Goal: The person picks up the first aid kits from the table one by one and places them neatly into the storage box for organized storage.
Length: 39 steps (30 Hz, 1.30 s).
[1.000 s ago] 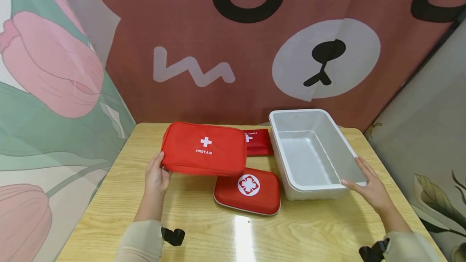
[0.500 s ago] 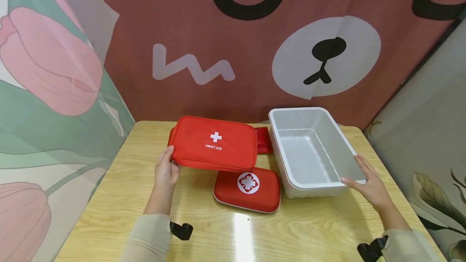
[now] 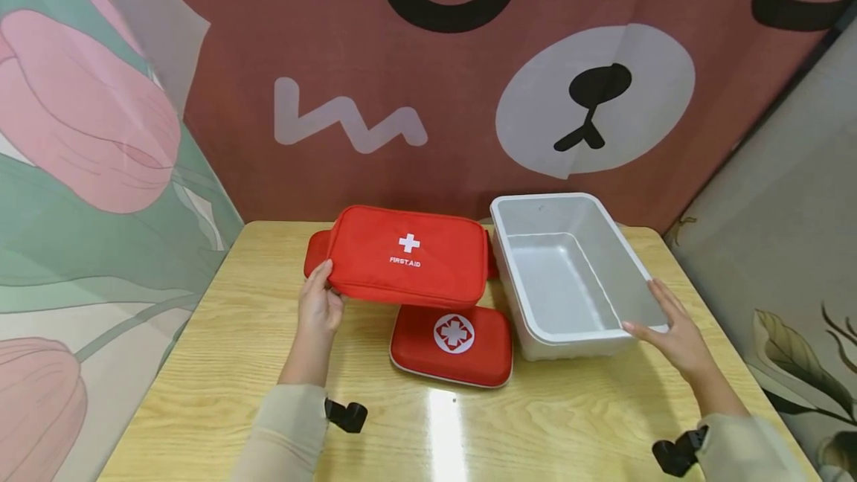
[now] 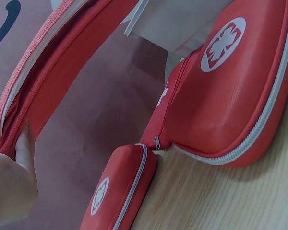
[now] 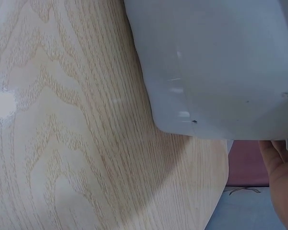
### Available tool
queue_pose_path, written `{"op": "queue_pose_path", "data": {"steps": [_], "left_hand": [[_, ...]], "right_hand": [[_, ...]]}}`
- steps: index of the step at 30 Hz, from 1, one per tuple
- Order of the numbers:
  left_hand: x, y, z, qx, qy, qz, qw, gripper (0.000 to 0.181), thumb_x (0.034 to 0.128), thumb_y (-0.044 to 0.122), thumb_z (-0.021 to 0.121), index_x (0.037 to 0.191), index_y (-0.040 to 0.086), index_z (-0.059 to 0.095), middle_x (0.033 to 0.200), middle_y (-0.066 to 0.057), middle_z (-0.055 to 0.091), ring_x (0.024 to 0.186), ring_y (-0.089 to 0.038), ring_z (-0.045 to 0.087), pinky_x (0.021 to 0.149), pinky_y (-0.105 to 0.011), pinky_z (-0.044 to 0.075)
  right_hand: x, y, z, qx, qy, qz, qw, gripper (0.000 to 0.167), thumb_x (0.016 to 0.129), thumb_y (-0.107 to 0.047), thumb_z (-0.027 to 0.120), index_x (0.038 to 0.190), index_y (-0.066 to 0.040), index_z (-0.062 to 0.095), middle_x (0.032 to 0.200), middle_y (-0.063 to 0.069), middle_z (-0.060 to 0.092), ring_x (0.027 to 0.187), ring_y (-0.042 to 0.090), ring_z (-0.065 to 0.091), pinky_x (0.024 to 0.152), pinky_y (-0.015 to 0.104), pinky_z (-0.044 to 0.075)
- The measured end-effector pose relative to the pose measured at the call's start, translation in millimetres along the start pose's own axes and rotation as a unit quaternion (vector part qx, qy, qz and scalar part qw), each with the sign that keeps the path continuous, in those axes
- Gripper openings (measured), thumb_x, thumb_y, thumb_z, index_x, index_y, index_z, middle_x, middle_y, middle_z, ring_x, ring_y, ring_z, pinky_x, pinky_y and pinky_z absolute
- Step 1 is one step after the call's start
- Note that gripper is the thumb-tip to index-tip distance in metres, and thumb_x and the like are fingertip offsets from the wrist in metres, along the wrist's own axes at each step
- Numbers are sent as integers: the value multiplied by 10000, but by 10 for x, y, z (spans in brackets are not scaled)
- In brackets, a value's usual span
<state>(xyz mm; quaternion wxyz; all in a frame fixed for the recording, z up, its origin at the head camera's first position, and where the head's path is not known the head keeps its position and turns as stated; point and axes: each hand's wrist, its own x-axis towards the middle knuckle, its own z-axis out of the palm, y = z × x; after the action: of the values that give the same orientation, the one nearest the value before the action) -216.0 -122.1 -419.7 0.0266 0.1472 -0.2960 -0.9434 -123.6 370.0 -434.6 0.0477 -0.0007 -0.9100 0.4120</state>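
Left of the bin [image 3: 579, 341], our left hand [image 3: 321, 309] pinches the first-aid bag [image 3: 408, 255] by its end, likely to hold it above the red case [image 3: 415, 348]. Our right hand [image 3: 678, 337], fingers wide, touches the bin's rim; probably this steadies it.

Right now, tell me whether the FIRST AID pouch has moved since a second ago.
Yes: the FIRST AID pouch has moved right, nearer the stationary gray bin.

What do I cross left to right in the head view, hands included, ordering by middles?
Left hand → red FIRST AID bag → red zip case with round white emblem → light-gray plastic bin → right hand.
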Motion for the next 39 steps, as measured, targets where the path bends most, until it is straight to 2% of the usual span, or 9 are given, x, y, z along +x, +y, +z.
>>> {"op": "queue_pose_path", "data": {"steps": [14,25,33,39], "left_hand": [[25,-111,100,101,-442,82,9989,233,894,62,437,715,107,578,734,-12,594,676,-125,559,623,-258,436],[6,-220,163,231,-523,-58,9983,257,896,42,414,703,113,567,680,6,588,609,-106,551,535,-237,417],[23,-293,230,448,-601,-65,9972,226,895,37,409,745,119,556,709,7,590,632,-111,559,563,-245,419],[35,-336,277,554,-529,-99,9970,213,891,50,429,736,117,560,715,3,579,624,-123,547,547,-247,410]], "right_hand": [[21,9,-17,-72,0,-15,10000,840,789,-247,620,1383,-105,44,1420,143,-45,1238,416,-63,847,679,27],[8,17,5,34,-5,-88,10000,847,782,-212,631,1381,-87,44,1423,121,-56,1249,375,-80,865,666,19],[6,21,7,88,-6,-61,9999,842,784,-214,628,1383,-102,47,1420,131,-57,1243,392,-80,854,674,15],[15,51,0,113,16,-55,9999,842,781,-211,633,1384,-110,54,1422,126,-50,1244,390,-74,855,674,19]]}}
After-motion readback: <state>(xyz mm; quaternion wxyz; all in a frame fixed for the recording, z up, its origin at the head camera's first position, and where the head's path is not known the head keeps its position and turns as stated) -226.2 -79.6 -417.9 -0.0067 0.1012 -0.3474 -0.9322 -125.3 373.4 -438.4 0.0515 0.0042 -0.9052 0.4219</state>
